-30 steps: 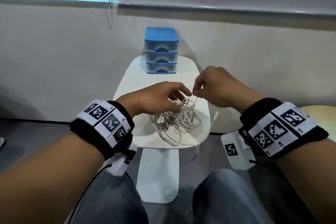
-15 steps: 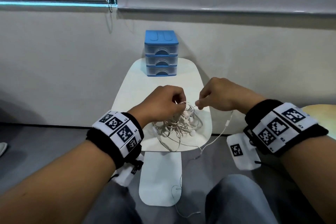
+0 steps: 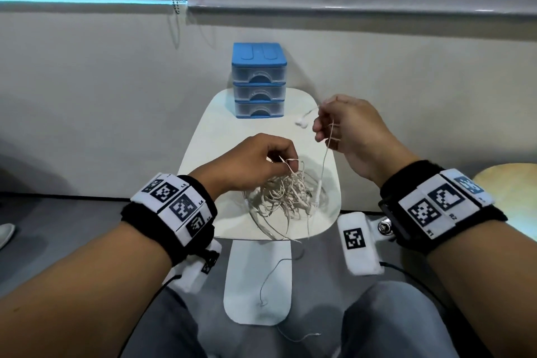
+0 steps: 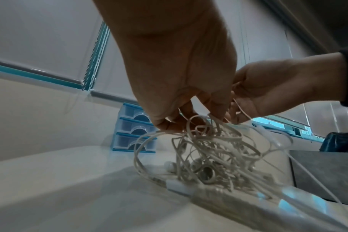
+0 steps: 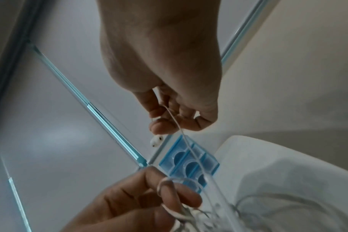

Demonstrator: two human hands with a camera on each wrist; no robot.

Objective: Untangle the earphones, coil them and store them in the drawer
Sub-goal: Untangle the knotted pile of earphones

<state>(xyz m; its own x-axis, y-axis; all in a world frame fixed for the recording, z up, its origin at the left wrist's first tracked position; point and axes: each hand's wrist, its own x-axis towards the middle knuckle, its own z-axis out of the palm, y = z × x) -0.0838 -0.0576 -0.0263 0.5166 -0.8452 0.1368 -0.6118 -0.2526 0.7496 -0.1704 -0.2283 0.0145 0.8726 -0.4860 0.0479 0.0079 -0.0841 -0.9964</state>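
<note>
The left hand (image 3: 255,160) pinches loops atop the earphones (image 3: 286,196) tangle, which hangs below it onto the table (image 3: 209,136). The right hand (image 3: 348,131) pinches one cord, an earbud (image 3: 302,122) dangling just beside its fingers.

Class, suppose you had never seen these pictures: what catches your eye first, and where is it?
The tangle of white earphones heaped on the near end of the small white table, pinched at its top by the left hand. To its right the raised right hand holds one cord with an earbud dangling. Behind stands a blue three-drawer unit, drawers closed.
</note>
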